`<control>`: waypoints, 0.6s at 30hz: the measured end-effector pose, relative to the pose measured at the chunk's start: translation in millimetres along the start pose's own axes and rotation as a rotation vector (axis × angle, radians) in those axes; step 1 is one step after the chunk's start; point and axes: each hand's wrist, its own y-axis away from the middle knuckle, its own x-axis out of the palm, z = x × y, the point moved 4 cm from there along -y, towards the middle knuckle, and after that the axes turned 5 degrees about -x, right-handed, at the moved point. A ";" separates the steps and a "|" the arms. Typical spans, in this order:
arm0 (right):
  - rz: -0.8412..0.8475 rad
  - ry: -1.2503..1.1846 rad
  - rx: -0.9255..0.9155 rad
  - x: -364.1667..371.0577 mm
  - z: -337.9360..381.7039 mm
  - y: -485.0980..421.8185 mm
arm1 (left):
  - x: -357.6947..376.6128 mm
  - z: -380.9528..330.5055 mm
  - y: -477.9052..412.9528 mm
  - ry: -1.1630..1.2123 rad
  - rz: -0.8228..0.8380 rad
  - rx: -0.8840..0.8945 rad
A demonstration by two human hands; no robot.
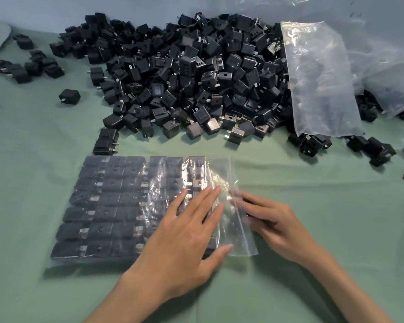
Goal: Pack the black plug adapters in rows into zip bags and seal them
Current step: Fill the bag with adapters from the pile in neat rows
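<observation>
A clear zip bag (117, 206) lies flat on the green cloth, filled with several neat rows of black plug adapters. Its zip strip (237, 201) runs down the right end, where the plastic is wrinkled. My left hand (187, 231) lies flat on the bag's right part, fingers straight and spread, pressing the adapters. To the right, my right hand (273, 220) touches the zip end with its fingertips; the fingers are blurred and slightly bent. A big heap of loose black adapters (196, 73) fills the back of the table.
An empty clear bag (322, 80) leans on the heap's right side, with more plastic behind it. Two stacked adapters (106, 142) stand just behind the filled bag. Stray adapters (26, 66) lie at the far left and others (369, 148) at the right. Green cloth (324, 206) covers the table.
</observation>
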 end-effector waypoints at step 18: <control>0.205 -0.197 0.071 6.8 5.7 -1.8 | -2.7 8.4 3.8 0.032 0.052 0.034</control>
